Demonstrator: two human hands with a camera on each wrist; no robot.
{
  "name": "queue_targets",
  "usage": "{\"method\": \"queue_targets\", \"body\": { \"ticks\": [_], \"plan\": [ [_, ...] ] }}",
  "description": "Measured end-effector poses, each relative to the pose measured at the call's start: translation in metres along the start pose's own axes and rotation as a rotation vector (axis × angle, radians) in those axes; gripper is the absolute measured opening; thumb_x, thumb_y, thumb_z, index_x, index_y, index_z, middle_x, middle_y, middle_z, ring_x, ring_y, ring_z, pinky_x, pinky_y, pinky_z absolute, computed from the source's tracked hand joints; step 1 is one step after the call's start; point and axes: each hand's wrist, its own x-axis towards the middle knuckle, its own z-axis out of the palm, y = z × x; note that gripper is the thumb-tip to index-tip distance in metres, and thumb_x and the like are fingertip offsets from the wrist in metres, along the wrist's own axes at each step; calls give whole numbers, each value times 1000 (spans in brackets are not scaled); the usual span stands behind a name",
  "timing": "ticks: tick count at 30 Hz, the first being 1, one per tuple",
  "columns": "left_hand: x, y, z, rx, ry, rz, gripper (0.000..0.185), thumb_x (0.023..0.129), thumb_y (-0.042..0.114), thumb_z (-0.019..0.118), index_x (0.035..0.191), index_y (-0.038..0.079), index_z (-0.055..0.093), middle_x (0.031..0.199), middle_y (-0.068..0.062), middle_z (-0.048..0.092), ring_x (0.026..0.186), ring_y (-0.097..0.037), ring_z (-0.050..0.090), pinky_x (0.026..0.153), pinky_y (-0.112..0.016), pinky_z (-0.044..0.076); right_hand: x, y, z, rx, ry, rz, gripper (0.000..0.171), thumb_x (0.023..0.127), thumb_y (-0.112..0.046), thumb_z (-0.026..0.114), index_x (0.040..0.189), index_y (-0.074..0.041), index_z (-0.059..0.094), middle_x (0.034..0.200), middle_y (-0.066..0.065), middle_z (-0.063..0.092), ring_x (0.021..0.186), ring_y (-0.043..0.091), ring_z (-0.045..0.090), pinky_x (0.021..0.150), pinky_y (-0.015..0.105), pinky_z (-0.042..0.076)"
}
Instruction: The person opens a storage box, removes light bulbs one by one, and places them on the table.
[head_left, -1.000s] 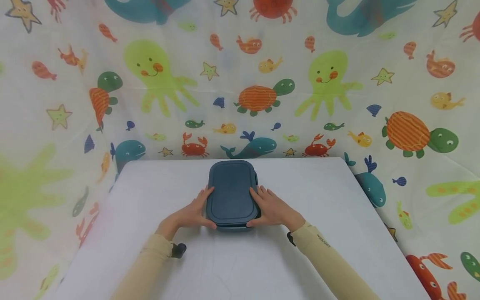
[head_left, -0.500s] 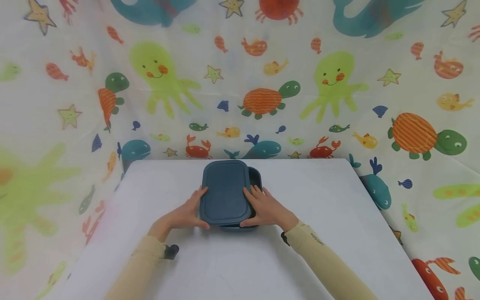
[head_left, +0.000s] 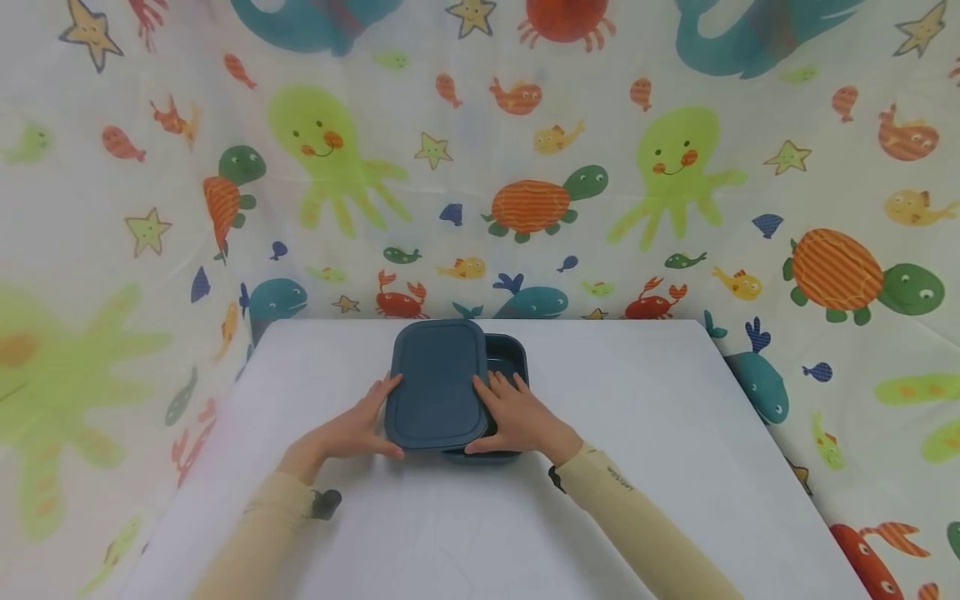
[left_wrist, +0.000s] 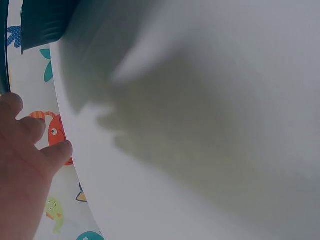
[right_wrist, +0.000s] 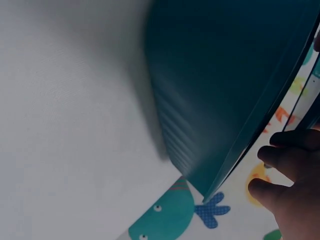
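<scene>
- The left hand (head_left: 352,429) is gripping the left long edge of the dark teal lid (head_left: 437,385), thumb hooked under the near corner and fingers lying along the side, so that edge is staying supported.
- The right hand (head_left: 517,417) is clamping the lid's right edge in the same way, thumb at the near corner and fingers spread up the side; with a hand on each long edge the lid is being carried level rather than tipping.
- The lid is sitting off to the left of the matching teal container (head_left: 504,367), exposing a strip of the open interior on the right, which reads as the lid coming clear of the rim rather than sealing it.
- The container is resting flat on the white counter (head_left: 637,417), near the middle and towards the far edge, low enough for both hands to work above it.
- The right wrist view is showing the container's ribbed wall (right_wrist: 200,100) with the lid's thin edge just above, fingers (right_wrist: 285,150) curling at it.
- A sea-creature printed curtain (head_left: 675,167) is hanging behind and beside the counter.
</scene>
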Motion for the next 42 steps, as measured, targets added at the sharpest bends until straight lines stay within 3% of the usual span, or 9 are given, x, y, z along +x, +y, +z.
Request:
{"method": "queue_targets", "body": {
  "ticks": [12, 27, 42],
  "plan": [
    [-18, -11, -3, 6, 16, -23, 127, 70, 39, 88, 158, 17, -1, 162, -20, -7, 146, -46, -7, 112, -67, 12, 7, -18, 0, -37, 15, -48, 110, 77, -79, 57, 155, -7, 25, 155, 20, 30, 143, 36, 28, 116, 58, 18],
    [-53, -18, -9, 2, 7, -78, 128, 70, 41, 87, 158, 20, -4, 162, -20, -8, 145, -47, -8, 110, -69, 10, 7, -50, 1, -88, 27, -85, 106, 78, -78, 55, 154, -9, 30, 151, 17, 40, 141, 33, 35, 116, 60, 18],
    [-74, -31, -19, 20, 35, -53, 126, 71, 35, 88, 157, 12, -2, 160, -27, -4, 143, -53, -4, 109, -71, 12, 20, -72, 1, -173, 96, -141, 101, 80, -79, 51, 152, -10, 35, 148, 15, 45, 138, 32, 39, 115, 59, 20]
  ]
}}
